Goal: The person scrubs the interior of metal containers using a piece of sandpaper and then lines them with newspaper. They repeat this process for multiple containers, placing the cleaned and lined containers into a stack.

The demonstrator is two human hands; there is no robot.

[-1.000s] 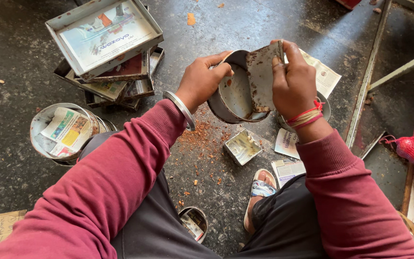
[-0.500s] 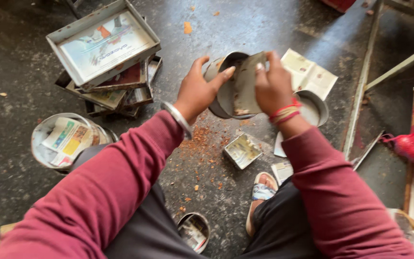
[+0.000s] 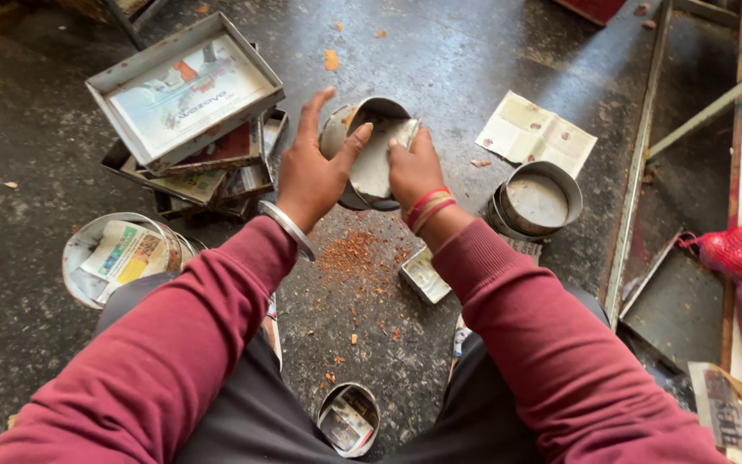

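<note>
The person is holding a round metal tin (image 3: 369,150) above the dark floor (image 3: 474,51), between both hands. The left hand (image 3: 315,167) is cupping its side, thumb on the rim and the other fingers spread apart behind it. The right hand (image 3: 414,167) is pressing a sheet of paper (image 3: 377,159) into the tin's mouth, fingers together and clamped on it. The tin is looking light, stiff and thin-walled, probably smooth, so the rim and side wall are seeming the safest hold; the paper is looking soft and easily torn.
</note>
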